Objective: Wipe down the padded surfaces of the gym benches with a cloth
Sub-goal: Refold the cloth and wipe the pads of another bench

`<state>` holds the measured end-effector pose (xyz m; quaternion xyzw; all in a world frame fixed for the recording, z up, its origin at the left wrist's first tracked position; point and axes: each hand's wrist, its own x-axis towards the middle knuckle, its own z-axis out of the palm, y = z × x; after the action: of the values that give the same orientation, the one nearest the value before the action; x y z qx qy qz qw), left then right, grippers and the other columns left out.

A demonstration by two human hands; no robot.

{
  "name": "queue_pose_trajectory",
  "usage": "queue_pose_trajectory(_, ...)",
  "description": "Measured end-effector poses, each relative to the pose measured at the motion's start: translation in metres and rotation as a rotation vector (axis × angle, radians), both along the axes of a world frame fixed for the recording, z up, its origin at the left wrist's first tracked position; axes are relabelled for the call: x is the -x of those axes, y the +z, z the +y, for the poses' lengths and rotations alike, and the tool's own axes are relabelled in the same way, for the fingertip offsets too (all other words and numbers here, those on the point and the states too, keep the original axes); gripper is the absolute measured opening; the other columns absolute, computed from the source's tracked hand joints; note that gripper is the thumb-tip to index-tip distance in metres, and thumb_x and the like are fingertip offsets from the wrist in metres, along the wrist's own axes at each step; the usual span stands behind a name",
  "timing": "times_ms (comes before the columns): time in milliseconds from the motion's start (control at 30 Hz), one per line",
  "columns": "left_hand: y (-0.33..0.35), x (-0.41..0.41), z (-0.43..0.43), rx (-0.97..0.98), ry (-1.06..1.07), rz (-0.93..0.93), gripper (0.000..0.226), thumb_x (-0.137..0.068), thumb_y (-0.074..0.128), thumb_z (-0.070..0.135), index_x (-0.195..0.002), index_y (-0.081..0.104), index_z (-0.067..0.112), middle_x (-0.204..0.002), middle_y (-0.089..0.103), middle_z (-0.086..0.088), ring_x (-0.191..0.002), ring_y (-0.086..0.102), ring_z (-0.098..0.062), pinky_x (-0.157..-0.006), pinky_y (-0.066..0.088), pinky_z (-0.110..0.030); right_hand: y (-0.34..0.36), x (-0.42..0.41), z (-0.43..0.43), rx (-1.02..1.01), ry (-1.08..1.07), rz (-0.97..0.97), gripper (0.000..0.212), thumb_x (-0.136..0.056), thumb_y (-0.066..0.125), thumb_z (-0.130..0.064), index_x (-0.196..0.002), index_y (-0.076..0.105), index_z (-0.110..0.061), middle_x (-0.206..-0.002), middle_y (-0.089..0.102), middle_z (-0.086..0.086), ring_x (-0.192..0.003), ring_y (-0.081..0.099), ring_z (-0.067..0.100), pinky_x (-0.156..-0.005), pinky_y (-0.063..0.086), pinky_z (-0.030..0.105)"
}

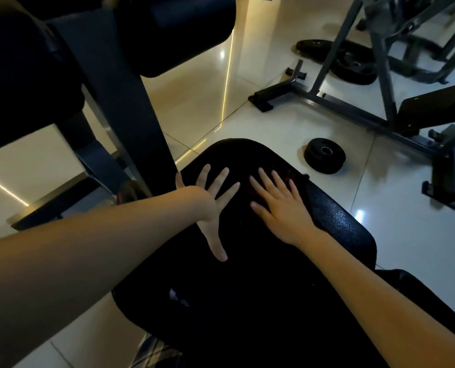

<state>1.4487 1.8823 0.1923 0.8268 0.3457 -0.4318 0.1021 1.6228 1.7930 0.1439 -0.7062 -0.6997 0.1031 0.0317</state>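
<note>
Pebbled black bench pad, dark cloth

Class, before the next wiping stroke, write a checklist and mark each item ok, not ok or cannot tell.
1. Cloth under right hand: ok, fingers press it flat.
2. Left hand braces bench pad: ok, spread flat.
3. Cloth spread out: cannot tell, too dark.
4. Cloth damp: cannot tell.
5. Weight plate off the pad: ok, on the floor.
</note>
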Motion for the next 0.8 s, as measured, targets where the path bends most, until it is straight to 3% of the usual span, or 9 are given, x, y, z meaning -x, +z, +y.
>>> queue_pose_trajectory(100,-0.008,0.001,0.003,-0.035,0.003,-0.03,0.144,-0.06,0.072,0.075,-0.139,-0.041,0.033,-0.136,-0.06,0.002,-0.131,-0.047,-0.037,-0.106,-0.004,-0.076,0.002,0.002,0.056,-0.017,-0.03,-0.008,0.058,-0.101,0.02,-0.053,-0.153,0.003,-0.035,-0.161,-0.01,-0.009,-0.148,-0.013,0.014,-0.119,-0.008,0.043)
queue_pose_trajectory(267,-0.006,-0.005,0.005,-0.072,0.061,-0.029,0.144,-0.061,0.076,0.071,-0.141,-0.038,0.034,-0.139,-0.056,0.003,-0.134,-0.044,-0.036,-0.106,-0.002,-0.077,0.006,0.003,0.105,0.0,-0.063,0.019,0.056,-0.102,0.02,-0.05,-0.153,0.004,-0.035,-0.162,-0.008,-0.008,-0.148,-0.011,0.014,-0.12,-0.008,0.042)
queue_pose_trajectory(433,0.005,0.0,0.002,0.029,0.069,0.006,0.154,-0.053,0.075,0.077,-0.133,-0.047,0.029,-0.124,-0.067,0.0,-0.12,-0.056,-0.037,-0.102,-0.011,-0.078,0.004,0.005,0.053,0.001,0.021,0.026,0.058,-0.101,0.021,-0.051,-0.153,0.004,-0.033,-0.161,-0.008,-0.007,-0.148,-0.011,0.015,-0.12,-0.007,0.041)
queue_pose_trajectory(600,0.0,0.002,-0.002,0.036,0.075,-0.047,0.157,-0.05,0.076,0.077,-0.129,-0.051,0.03,-0.118,-0.07,0.001,-0.115,-0.059,-0.036,-0.099,-0.016,-0.076,-0.003,-0.004,-0.033,0.041,0.155,0.015,0.063,-0.086,-0.003,-0.071,-0.143,-0.014,-0.047,-0.153,-0.023,-0.022,-0.144,-0.022,0.007,-0.117,-0.015,0.034)
queue_pose_trajectory(700,-0.001,0.001,-0.001,0.059,0.063,-0.073,0.157,-0.051,0.076,0.076,-0.13,-0.051,0.029,-0.119,-0.07,0.0,-0.114,-0.059,-0.036,-0.097,-0.017,-0.076,-0.004,-0.008,-0.028,0.038,0.155,0.033,0.062,-0.084,-0.006,-0.073,-0.142,-0.013,-0.05,-0.153,-0.023,-0.024,-0.143,-0.023,0.004,-0.116,-0.016,0.033)
queue_pose_trajectory(800,-0.002,0.002,0.002,0.085,0.04,-0.061,0.154,-0.054,0.075,0.077,-0.131,-0.048,0.025,-0.119,-0.069,-0.002,-0.112,-0.06,-0.037,-0.098,-0.018,-0.077,-0.002,-0.001,0.013,-0.021,0.107,0.038,0.064,-0.088,0.006,-0.067,-0.147,-0.002,-0.044,-0.157,-0.013,-0.019,-0.145,-0.015,0.007,-0.117,-0.013,0.036)
